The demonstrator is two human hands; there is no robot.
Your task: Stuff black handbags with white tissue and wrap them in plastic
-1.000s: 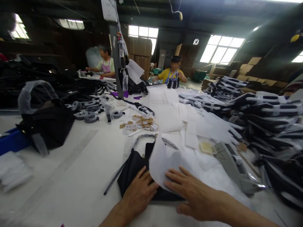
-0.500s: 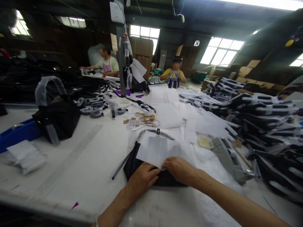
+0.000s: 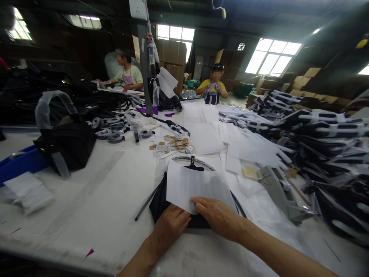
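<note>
A black bag lies on the white table in front of me, with a clear-wrapped handle arching behind it. Over the bag rests a white, thin foam-like sheet. My left hand is closed at the bag's near left edge, its fingers bent together beside the sheet's lower edge; the thumb is hidden. Flat on the sheet's lower right lies my right hand, fingers stretched out. A small black tag stands up behind the sheet. Dark straps stick out on both sides of the bag.
Paper tags and stacked white sheets lie beyond the bag. Rolled straps sit left of the tags. A wrapped black bag is far left, a grey device right, near piled black bags. Two people work behind.
My right hand has gone from pinching the sheet's lower edge to lying flat on it. The sheet has spread smoother over the bag, and more of the black tag shows.
</note>
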